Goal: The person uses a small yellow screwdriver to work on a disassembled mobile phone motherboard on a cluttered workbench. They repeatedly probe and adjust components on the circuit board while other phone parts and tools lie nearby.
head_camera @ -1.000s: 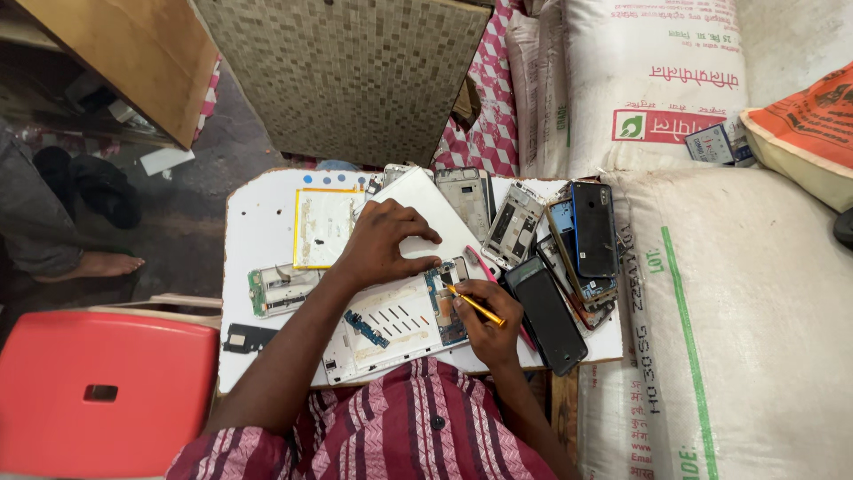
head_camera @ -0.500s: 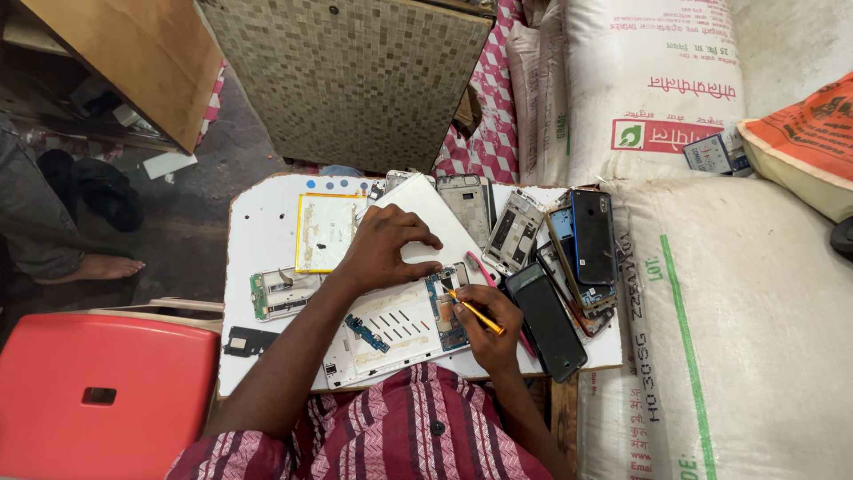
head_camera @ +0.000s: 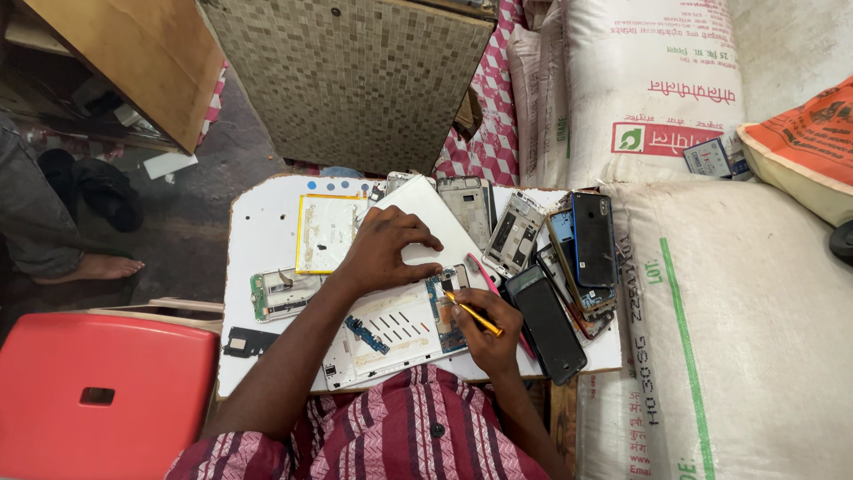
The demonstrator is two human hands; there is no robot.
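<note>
Head view, looking down: the left hand (head_camera: 384, 249), fingers spread, presses on an opened white tablet (head_camera: 400, 324) lying on a small white table (head_camera: 258, 240). The right hand (head_camera: 487, 331) pinches a yellow screwdriver (head_camera: 474, 314), its tip touching the tablet's circuit board. Dismantled phones (head_camera: 569, 258) lie just right of it.

Centre of frame: a white rectangular work board (head_camera: 267, 240) bearing an opened white tablet chassis (head_camera: 391, 333) at lower centre. A yellow-edged flat panel (head_camera: 324, 233) lies upper left of it; a row of bare metal phone frames (head_camera: 515, 233) and a black slab phone (head_camera: 549, 324) lie to its right. A red plastic stool (head_camera: 98, 400) occupies the lower left; large white woven sacks (head_camera: 737, 338) fill the right.
</note>
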